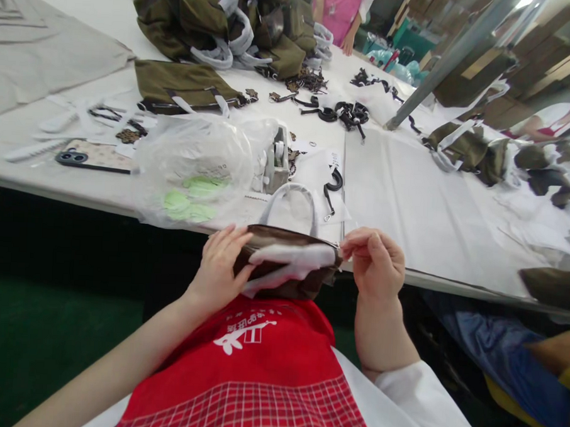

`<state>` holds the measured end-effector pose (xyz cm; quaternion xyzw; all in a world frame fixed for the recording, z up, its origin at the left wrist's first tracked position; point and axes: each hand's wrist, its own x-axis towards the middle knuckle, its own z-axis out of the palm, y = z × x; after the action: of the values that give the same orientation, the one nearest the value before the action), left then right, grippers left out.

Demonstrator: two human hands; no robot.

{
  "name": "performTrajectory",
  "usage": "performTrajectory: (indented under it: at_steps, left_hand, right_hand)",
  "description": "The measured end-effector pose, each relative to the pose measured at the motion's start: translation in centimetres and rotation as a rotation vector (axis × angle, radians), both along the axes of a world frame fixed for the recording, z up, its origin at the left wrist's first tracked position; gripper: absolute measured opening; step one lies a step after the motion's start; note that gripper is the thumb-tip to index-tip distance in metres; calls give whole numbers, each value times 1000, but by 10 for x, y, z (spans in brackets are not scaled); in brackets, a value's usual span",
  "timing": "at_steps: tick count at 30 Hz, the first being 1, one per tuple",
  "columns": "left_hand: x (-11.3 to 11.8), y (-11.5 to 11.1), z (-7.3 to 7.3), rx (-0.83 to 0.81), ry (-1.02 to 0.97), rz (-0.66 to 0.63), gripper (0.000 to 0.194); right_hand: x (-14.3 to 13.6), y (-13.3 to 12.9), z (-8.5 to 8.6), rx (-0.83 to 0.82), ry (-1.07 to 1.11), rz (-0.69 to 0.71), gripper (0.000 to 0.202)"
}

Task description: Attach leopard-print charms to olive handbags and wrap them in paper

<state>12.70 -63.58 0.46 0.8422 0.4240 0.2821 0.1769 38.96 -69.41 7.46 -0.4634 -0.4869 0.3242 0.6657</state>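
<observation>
A dark brown bag [317, 284] with wrapped white handles is at the table's near edge, its mouth facing up, against the red apron. My left hand [221, 264] grips the bag's left end, fingers on the outside and thumb towards the near handle. At the bag's right top corner, my right hand [377, 261] is closed, thumb and fingertips pinched together; what lies between them is too small to make out. One pale handle [293, 192] arches over the table, and the other lies across the bag's front.
On the white table [380, 205] are a plastic bag [192, 165] with green pieces, a phone [96, 156], a small box [278, 160], black straps [333, 187] and olive bags [181, 86]. A metal pole [442, 69] rises at right. A person in pink [338, 14] stands across.
</observation>
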Motion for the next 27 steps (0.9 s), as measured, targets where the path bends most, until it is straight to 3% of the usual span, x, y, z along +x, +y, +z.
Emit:
performTrajectory:
  at_steps: [2, 3, 6, 8, 9, 12, 15, 18, 21, 23, 25, 27]
  left_hand:
    - [4, 2, 13, 34, -147, 136, 38]
    - [4, 0, 21, 11, -211, 124, 30]
    - [5, -8, 38, -340, -306, -213, 19]
    - [6, -15, 41, -733, -365, -420, 35]
    - [6, -17, 40, -912, -429, -453, 42]
    - [7, -22, 33, -1278, -702, -366, 31]
    - [4, -23, 28, -1443, -931, -254, 37]
    - [-4, -21, 25, -1476, -1020, -165, 40]
    - [-22, -11, 18, -1388, -996, -65, 42]
    - [-38, 0, 9, -1207, -988, 82, 41]
    - [-53, 12, -1, -937, -1022, 346, 37]
    - [-65, 22, -8, -674, -1063, 586, 34]
  right_hand:
    - [0, -5, 0, 23, 26, 96, 29]
    - [-1, -9, 0, 16, 18, 173, 30]
    - [-11, -19, -2, -96, -91, 461, 31]
    - [-21, -22, -6, -191, -213, 686, 32]
    - [-27, -23, -10, -228, -268, 795, 32]
    - [-43, -23, -22, -298, -345, 999, 32]
    - [-49, -24, -31, -337, -334, 1009, 34]
    - [-41, -26, -35, -370, -343, 909, 30]
    - [-14, -25, -40, -448, -342, 538, 28]
    - [11, -23, -45, -492, -377, 134, 28]
    - [35, -20, -51, -537, -511, -215, 30]
    - [53, -18, -58, -641, -695, -358, 34]
